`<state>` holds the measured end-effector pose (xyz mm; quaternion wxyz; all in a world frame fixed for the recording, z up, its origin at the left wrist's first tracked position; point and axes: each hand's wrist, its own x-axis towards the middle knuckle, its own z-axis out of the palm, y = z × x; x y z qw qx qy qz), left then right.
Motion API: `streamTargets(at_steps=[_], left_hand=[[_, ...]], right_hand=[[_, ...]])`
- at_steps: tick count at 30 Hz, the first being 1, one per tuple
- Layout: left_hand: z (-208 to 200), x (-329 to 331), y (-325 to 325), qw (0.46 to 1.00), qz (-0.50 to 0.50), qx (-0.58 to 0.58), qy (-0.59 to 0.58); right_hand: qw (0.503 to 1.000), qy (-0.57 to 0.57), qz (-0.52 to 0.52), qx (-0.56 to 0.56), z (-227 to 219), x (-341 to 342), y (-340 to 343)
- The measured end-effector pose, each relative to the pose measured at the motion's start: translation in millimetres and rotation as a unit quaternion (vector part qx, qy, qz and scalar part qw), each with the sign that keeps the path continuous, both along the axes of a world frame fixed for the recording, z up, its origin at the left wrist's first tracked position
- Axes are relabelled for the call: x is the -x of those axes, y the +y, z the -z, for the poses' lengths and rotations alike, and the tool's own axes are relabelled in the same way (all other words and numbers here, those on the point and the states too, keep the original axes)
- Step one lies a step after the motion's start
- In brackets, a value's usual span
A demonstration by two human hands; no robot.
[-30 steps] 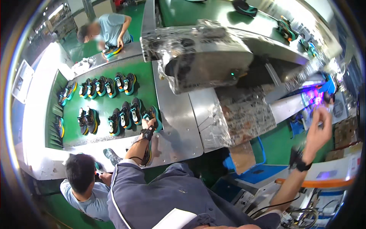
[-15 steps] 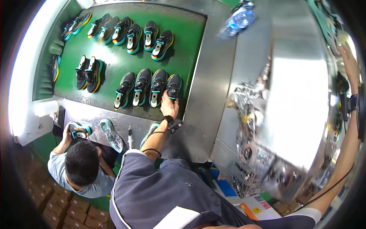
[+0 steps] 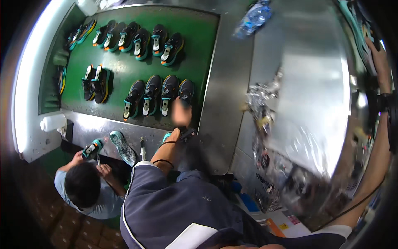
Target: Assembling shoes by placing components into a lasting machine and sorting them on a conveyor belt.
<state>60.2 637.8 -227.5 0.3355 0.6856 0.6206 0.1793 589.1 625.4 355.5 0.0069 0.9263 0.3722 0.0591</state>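
On a green belt, my left hand (image 3: 181, 115) is closed around the heel of a black sneaker (image 3: 187, 88), the rightmost of the near row. The hand is blurred. Beside it stand more black sneakers (image 3: 168, 92) with teal and yellow soles, toes pointing away. My right hand (image 3: 379, 60) reaches to the far right, fingers stretched out against a teal and grey shoe part (image 3: 355, 33). Its fingertips are partly hidden at the picture's rim.
At the lower left a co-worker (image 3: 84, 184) holds a sneaker (image 3: 92, 148) and a thin tool. A teal sole (image 3: 122, 147) and a brush (image 3: 143, 148) lie on the metal ledge. To the right are a plastic bottle (image 3: 255, 17), crumpled clear film (image 3: 262, 99) and a shiny metal surface (image 3: 311, 103).
My view has shifted slightly. My left hand stays at the same sneaker's heel. My right hand has moved a little toward the teal shoe part. The co-worker now brings a tool to the sneaker.
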Motion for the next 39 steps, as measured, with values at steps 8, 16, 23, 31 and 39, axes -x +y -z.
streamTargets(at_steps=[8, 16, 23, 31, 39], left_hand=[[-146.2, 9.6, -79.4, 0.894, 0.357, 0.072, -0.262], [-313.5, -41.3, -283.2, 0.296, 0.546, 0.72, -0.31], [-375.5, 15.4, -479.9, 0.241, 0.564, 0.782, -0.108], [-324.6, 172.9, -721.6, 0.208, 0.793, 0.559, -0.125], [-270.5, 309.5, -918.0, 0.056, 0.917, 0.393, 0.022]], right_hand=[[0.959, 0.004, -0.115, -0.258, -31.1, 234.7, -278.0], [0.965, 0.056, -0.164, -0.195, 12.9, 442.9, -484.8], [0.898, -0.126, 0.192, -0.375, 118.8, 628.9, -655.0], [0.428, -0.102, 0.548, -0.711, 237.9, 853.7, -762.6], [0.176, -0.374, 0.643, -0.644, 304.9, 1042.2, -850.7]])
